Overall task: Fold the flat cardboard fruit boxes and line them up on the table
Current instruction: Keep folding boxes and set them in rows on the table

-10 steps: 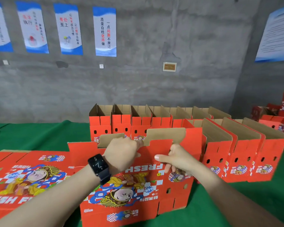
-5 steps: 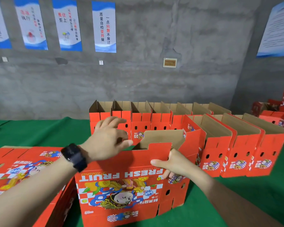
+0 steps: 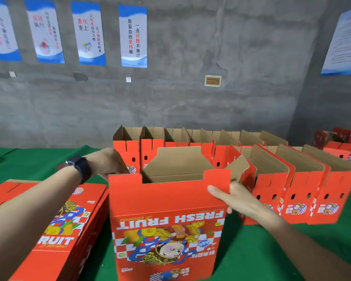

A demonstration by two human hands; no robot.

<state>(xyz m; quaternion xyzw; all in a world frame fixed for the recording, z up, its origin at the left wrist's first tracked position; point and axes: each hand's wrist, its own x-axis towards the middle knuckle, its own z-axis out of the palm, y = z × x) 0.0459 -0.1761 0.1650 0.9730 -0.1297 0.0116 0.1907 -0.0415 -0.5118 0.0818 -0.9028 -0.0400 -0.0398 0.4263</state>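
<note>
Here the open box [image 3: 166, 220] is stood upright on the green table [image 3: 251, 250], its print upside down and its brown inside exposed at the top, presumably so that the sleeve can be squared before the flaps are dealt with. It is held at its two upper corners. The right hand [image 3: 233, 197] is closed on the upper right corner. The thumb [image 3: 215, 189] is laid flat across the red front face and the other fingers are wrapped round the side edge, so that the panel is pinched between them. The left hand [image 3: 107, 163], with a dark watch [image 3: 82, 166] at the wrist, is set at the upper left corner from behind. Its fingertips are hidden by the cardboard, so it cannot be told whether the wall is gripped or only pushed.

The box thus lies between the two hands, with most of its body below and in front of them. A hold at opposite corners is judged to keep the walls apart and square. The stack of flat boxes [image 3: 55, 224] lies just beside it on the left, within easy reach. Folded boxes are ranged in a far row [image 3: 152, 147] and a nearer row [image 3: 304, 185] to the right, where a place for this one is probably meant.
</note>
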